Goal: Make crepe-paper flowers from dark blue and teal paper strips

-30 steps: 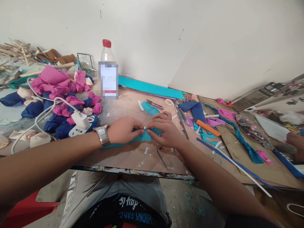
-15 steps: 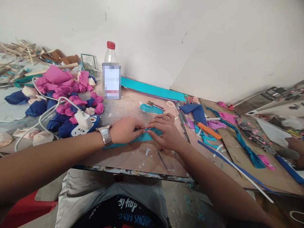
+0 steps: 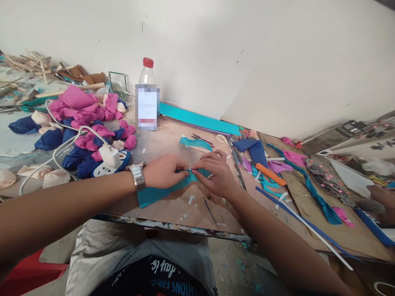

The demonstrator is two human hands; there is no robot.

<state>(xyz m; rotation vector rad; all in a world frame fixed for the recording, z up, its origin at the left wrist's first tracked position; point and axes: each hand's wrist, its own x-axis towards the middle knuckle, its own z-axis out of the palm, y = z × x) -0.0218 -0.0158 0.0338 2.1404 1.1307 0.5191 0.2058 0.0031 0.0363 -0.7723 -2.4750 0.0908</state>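
Observation:
Between my two hands runs a strip of turquoise crepe paper [image 3: 163,194], its wide loose end hanging to the left below my wrist. My left hand [image 3: 165,170], with a metal watch at the wrist, pinches the strip's upper edge between thumb and forefinger. Close beside it, my right hand [image 3: 214,170] pinches the same edge, fingertips almost meeting the left ones. Another gathered turquoise piece [image 3: 197,143] lies just beyond my hands, near a pair of scissors [image 3: 202,139] and a roll of tape [image 3: 221,138].
At left are pink and navy paper flowers [image 3: 83,107] and a power strip [image 3: 103,168] with a white cable. A bottle [image 3: 148,74] stands at the back, behind a phone-like screen. On the right lie an orange cutter [image 3: 270,174], paper strips and cardboard. Another person's hand [image 3: 381,195] shows far right.
More of the turquoise paper now shows, its left end hanging down below my left wrist. Both hands keep their pinch at nearly the same spot. The view has shifted slightly.

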